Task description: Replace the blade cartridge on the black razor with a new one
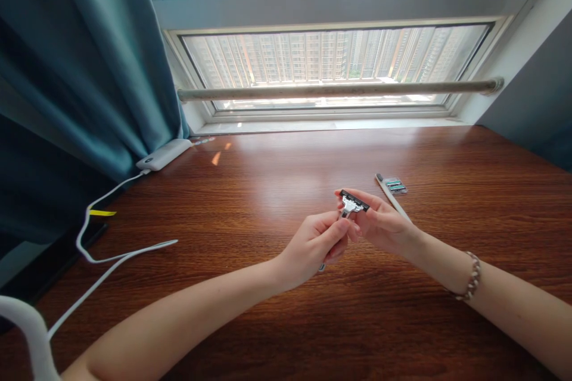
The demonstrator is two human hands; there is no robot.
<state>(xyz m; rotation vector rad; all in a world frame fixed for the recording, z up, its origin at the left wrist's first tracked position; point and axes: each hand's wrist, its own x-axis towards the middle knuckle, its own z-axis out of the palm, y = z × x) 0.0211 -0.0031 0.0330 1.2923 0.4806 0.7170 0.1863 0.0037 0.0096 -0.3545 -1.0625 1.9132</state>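
Note:
A razor (351, 205) with a silver neck and a black head is held up above the wooden table (250, 202). My left hand (315, 244) is closed around its handle, and the handle's end pokes out below the fingers. At the black head, my right hand (382, 220) has its fingers behind and along the edge, gripping it. Some of the right fingers are hidden behind the razor. Just beyond the right hand lies a white toothbrush (393, 197) with dark bristles. A small clear pack of razor blades (395, 186), with green strips, lies beside the brush.
A white power bank (164, 155) lies at the back left by the blue curtain (129, 71). Its white cable (116, 259) loops across the left side of the table. A yellow strip (102, 213) sits near the cable. A horizontal rail (339, 91) crosses the window behind the table.

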